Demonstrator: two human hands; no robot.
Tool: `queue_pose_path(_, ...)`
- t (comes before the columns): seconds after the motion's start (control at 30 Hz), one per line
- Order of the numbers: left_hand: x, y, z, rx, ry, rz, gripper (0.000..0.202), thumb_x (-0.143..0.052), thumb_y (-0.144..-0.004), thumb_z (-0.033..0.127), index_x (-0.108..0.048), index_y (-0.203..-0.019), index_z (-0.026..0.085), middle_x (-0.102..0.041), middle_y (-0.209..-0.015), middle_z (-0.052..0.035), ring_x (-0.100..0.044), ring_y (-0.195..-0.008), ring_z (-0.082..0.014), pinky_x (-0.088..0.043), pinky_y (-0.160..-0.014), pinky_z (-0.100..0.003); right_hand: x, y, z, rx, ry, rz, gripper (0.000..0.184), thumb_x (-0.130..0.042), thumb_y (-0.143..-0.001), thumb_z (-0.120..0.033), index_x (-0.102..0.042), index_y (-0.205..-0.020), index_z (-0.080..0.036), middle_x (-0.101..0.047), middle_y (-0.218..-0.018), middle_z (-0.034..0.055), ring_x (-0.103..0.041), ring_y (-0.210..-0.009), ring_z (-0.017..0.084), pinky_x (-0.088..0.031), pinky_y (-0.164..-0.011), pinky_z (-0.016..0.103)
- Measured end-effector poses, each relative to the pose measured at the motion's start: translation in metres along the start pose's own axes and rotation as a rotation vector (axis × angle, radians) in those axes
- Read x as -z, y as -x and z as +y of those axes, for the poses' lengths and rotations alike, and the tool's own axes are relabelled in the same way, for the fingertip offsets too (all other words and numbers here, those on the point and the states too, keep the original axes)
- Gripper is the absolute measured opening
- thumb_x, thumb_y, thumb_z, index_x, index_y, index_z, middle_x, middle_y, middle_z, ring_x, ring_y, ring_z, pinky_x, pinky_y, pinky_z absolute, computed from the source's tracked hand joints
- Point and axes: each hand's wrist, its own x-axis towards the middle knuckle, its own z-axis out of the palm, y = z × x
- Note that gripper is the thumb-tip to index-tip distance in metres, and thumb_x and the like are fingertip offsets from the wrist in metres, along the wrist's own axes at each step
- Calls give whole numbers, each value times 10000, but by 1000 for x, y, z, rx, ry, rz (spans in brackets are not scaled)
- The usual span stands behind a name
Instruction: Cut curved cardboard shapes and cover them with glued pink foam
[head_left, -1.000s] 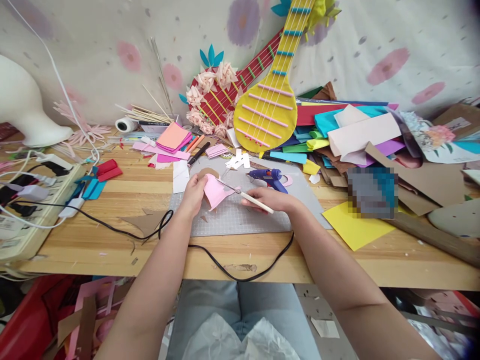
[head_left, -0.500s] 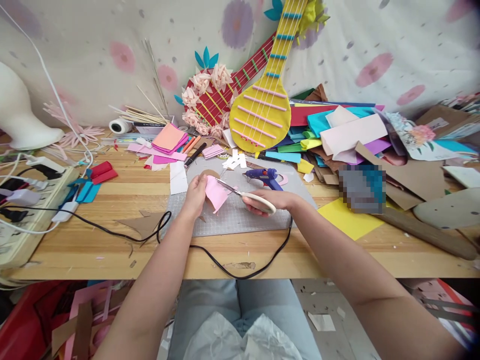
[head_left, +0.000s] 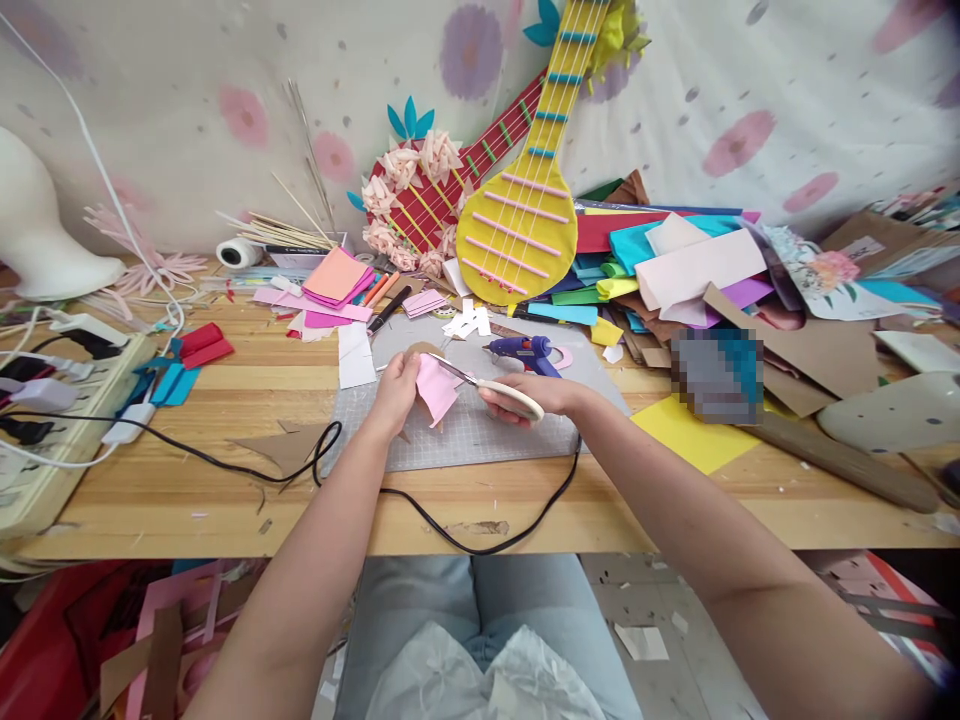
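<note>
My left hand [head_left: 397,388] is closed on a piece of pink paper [head_left: 436,392], which hangs down above the grey cutting mat [head_left: 495,440]. A brown cardboard piece shows behind the fingers at its top. White-handled scissors [head_left: 517,400] sit in my right hand [head_left: 525,393], its fingers wrapped round the handles. Their blades point left across the upper edge of the pink paper; whether they bite into it I cannot tell. Just behind my right hand a blue glue gun [head_left: 525,350] lies on the mat.
A black cable [head_left: 480,550] loops along the table's front. Left stands a power strip [head_left: 82,430] with plugs. Yellow [head_left: 517,235] and red [head_left: 431,205] paper-covered lutes lean at the back. Coloured paper [head_left: 701,265] is piled right, above a yellow sheet [head_left: 701,435].
The scissors and my right hand have shifted slightly left, with the blades further over the pink paper. The paper's lower part has swung a little. The view has turned slightly.
</note>
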Motion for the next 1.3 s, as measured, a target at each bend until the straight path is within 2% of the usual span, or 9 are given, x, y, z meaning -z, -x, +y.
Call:
queue_pose_path(0.2, 1, -1, -2, 14, 18, 2, 258, -607, -754, 413, -496, -701, 186, -474, -596, 31, -452, -530, -107, -383, -525, -233, 6, -7, 8, 18, 27, 2, 494, -455, -755, -665, -420, -638, -186, -466, -556, -21, -431, -456, 88, -349, -449, 250)
queue_pose_path(0.37, 2, -3, -6, 16, 50, 52, 246, -637, -731, 404, -501, -722, 199, -466, -579, 34, -474, -531, -126, -411, -539, -258, 7, -8, 4, 17, 129, -29, 525, -418, -771, -678, -422, -613, -178, -463, -539, -23, -446, -457, 88, -369, -480, 254)
queue_pose_path(0.47, 3, -4, -8, -2, 52, 67, 225, -636, -735, 389, -508, -730, 204, -470, -579, 32, -484, -533, -138, -413, -544, -271, 7, -7, 3, 16, 155, -5, 523, -430, -766, -676, -427, -615, -175, -461, -527, -23, -437, -448, 88, -362, -471, 251)
queue_pose_path(0.73, 5, -5, -8, -58, -7, 106, 191, -626, -751, 332, -502, -685, 202, -461, -577, 33, -456, -542, -133, -364, -561, -256, 8, -4, 0, -26, 63, 19, 476, -486, -748, -648, -447, -672, -179, -478, -563, -14, -446, -448, 98, -362, -457, 251)
queue_pose_path(0.87, 4, -6, -6, -50, -110, 141, 173, -575, -786, 302, -501, -673, 194, -483, -587, 25, -445, -560, -129, -334, -558, -244, 10, -7, -2, -46, 83, 40, 482, -517, -726, -647, -434, -648, -178, -468, -555, -18, -435, -439, 91, -350, -450, 248)
queue_pose_path(1.1, 3, -6, -6, -51, -130, 109, 186, -529, -806, 285, -472, -654, 193, -480, -581, 28, -444, -564, -122, -325, -554, -234, 17, -10, -3, -34, 175, 19, 513, -489, -726, -674, -401, -634, -177, -470, -558, -17, -434, -446, 76, -350, -467, 232)
queue_pose_path(1.3, 3, -7, -6, -38, -62, 75, 159, -535, -796, 297, -499, -690, 185, -491, -600, 28, -456, -574, -116, -338, -559, -226, 21, -12, 2, -33, 130, 17, 533, -477, -714, -699, -422, -636, -174, -454, -546, -21, -415, -432, 73, -328, -444, 228)
